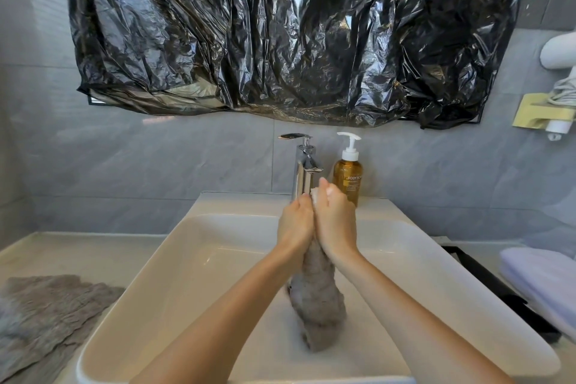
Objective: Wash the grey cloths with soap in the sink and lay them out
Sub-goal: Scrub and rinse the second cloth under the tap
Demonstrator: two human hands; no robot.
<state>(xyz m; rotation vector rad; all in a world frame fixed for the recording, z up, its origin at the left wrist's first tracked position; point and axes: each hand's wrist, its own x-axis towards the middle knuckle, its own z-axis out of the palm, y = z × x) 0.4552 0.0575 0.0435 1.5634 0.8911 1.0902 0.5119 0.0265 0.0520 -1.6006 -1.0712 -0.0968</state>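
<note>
My left hand (295, 224) and my right hand (335, 218) are pressed together over the white sink (193, 262), both gripping the top of a wet grey cloth (318, 299). The cloth hangs down between my wrists, its lower end close to the basin floor. White foam shows at my right fingertips, just below the chrome tap (304, 171). An amber pump bottle of body soap (348, 171) stands on the sink's back ledge, right of the tap. Another grey cloth (50, 315) lies spread flat on the counter to the left of the sink.
Crumpled black plastic sheeting (280, 34) covers the wall above the tap. A folded pale lilac towel (542, 280) and a black object lie on the counter at right. A white hair dryer (558, 53) hangs in a gold holder on the right wall.
</note>
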